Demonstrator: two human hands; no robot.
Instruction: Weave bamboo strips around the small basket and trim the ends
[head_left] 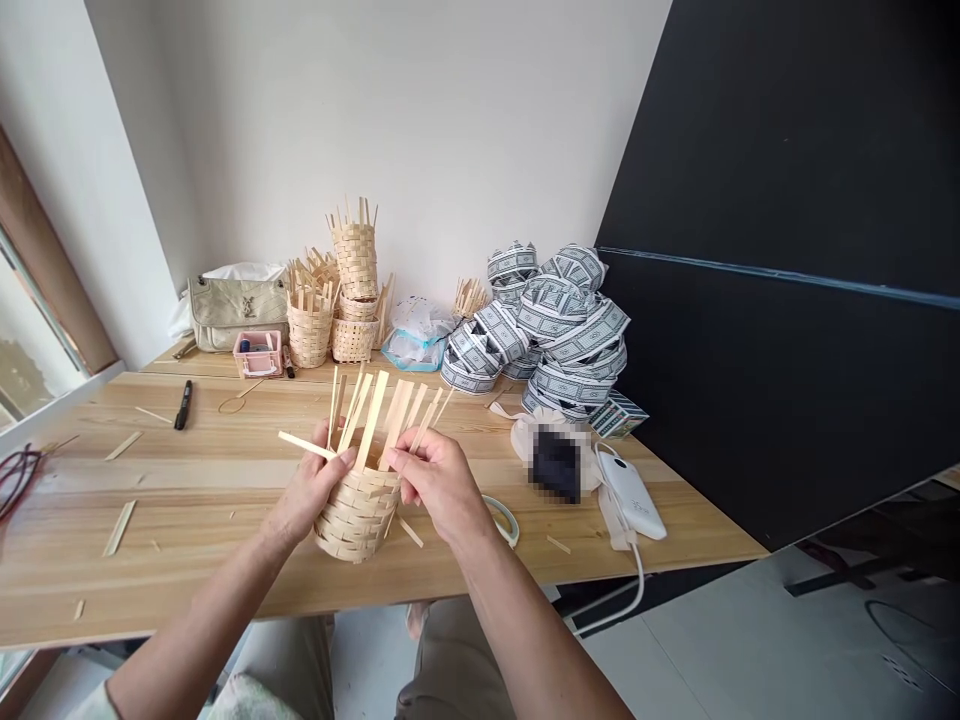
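Woven bamboo basket (358,512) upright between both hands, stakes (373,415) vertical. Left hand (307,492) closed on it; right hand (439,482) pinching stakes

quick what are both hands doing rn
Left hand: closed, holding the woven bamboo basket, with a loose strip under the thumb.
Right hand: closed in a pinch on the upright strips of the basket.

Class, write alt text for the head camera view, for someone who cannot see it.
The left hand and right hand grip a half-woven bamboo basket over a wooden table; its loose strips point upward. More unfinished baskets stand behind.
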